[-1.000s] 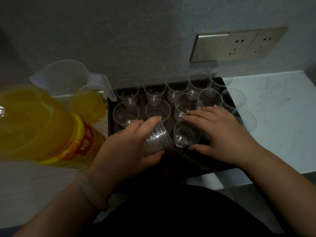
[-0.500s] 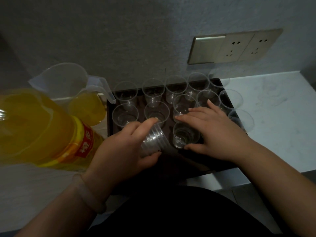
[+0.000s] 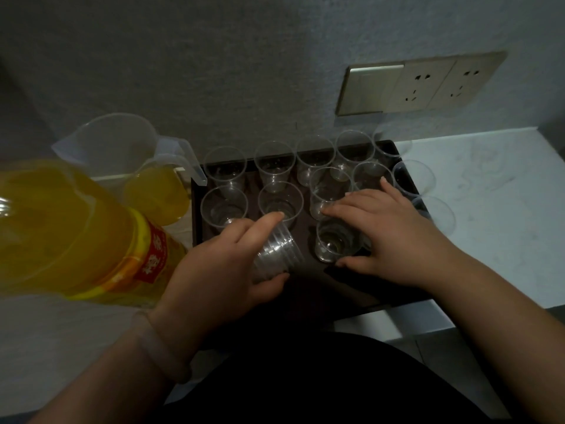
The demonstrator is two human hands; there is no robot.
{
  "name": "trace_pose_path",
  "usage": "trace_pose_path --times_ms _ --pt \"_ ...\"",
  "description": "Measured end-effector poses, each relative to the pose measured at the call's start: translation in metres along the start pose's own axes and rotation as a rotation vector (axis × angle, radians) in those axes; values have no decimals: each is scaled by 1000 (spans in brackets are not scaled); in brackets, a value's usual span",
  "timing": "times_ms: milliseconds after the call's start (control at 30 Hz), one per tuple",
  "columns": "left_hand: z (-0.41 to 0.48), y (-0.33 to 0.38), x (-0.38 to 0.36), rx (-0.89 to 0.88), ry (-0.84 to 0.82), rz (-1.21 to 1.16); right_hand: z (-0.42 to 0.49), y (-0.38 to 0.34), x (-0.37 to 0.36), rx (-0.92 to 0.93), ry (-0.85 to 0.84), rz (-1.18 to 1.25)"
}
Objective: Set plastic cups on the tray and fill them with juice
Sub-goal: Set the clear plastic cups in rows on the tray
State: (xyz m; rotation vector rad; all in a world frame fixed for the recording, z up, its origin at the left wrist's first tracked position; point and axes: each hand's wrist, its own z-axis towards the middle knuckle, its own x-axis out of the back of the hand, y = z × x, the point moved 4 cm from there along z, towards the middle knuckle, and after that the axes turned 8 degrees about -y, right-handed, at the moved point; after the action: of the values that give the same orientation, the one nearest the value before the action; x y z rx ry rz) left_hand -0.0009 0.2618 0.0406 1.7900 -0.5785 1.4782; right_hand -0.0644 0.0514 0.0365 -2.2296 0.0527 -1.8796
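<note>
Two hands work over the tray (image 3: 360, 283) of empty cups (image 3: 276, 166): left hand (image 3: 214, 270) grips a tilted cup stack (image 3: 275, 255), probably for dealing out; right hand (image 3: 388, 237), fingers spread, seemingly steadies a front cup (image 3: 333, 243).

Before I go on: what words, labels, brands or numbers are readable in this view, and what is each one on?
Red label on the juice bottle: two pale Chinese characters, too blurred to quote with certainty; the upper one may be "橙".
Pitcher, cups, tray, wall sockets: no writing can be made out.
</note>
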Motion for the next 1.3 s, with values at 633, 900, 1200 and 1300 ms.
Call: trace_pose_path --times_ms 633,900,1200,1300 --pt "-4 7 15 -115 83 -108 10 -47 19 14 -86 1016" --pt "-7 -5 10 -51 29 -73 5 -28 35 -74 144 1078" --pt "-11 -12 -5 4 -112 29 4 -38 50 -11 223 482" --pt "-12 -14 -8 -18 -146 49 7 -45 44 12 208 414"
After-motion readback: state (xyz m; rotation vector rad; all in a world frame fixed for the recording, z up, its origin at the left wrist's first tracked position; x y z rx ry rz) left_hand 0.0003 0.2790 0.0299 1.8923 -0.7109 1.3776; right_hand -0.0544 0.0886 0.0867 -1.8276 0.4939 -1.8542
